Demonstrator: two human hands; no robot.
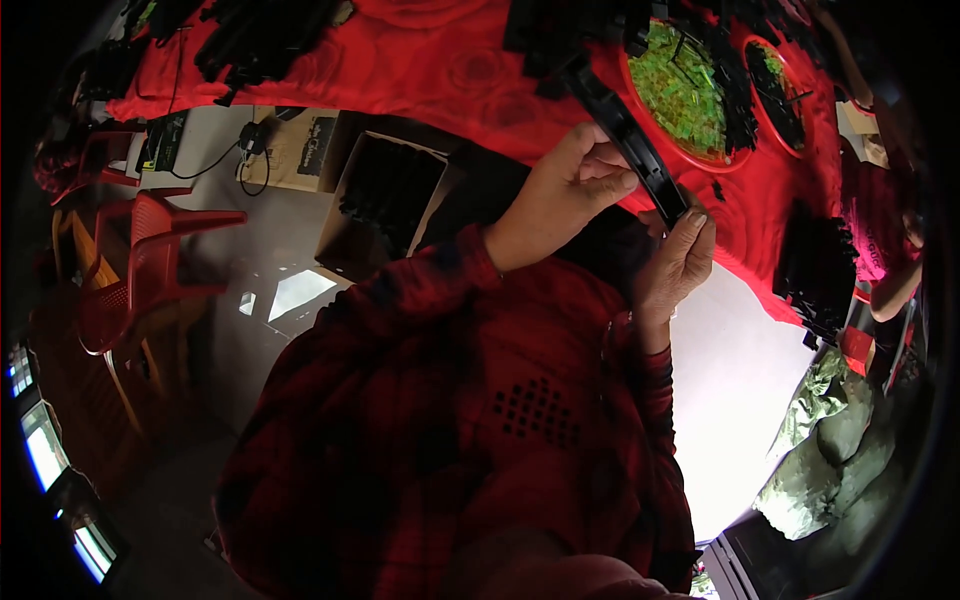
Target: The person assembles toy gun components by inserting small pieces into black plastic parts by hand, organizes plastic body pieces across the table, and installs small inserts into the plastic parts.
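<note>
A long, narrow black plastic strip [628,138] with a channel along it is held at a slant in front of me, just over the edge of the red cloth. My right hand [683,262] pinches its near end between thumb and fingers. Partway along the strip, my left hand [562,195] has its thumb and curled fingers closed against its left side. Just beyond the strip sits a round red basin [716,163] of small translucent green-yellow pieces [680,90]. What lies under the fingertips is hidden.
A second red-rimmed basin [800,140] with dark pieces stands to the right on the red-covered table [470,70]. Black parts pile at far left [265,40] and right [815,265]. Below the table edge are a carton [340,215] of black parts and red chairs [150,240]. Another person [875,225] is at far right.
</note>
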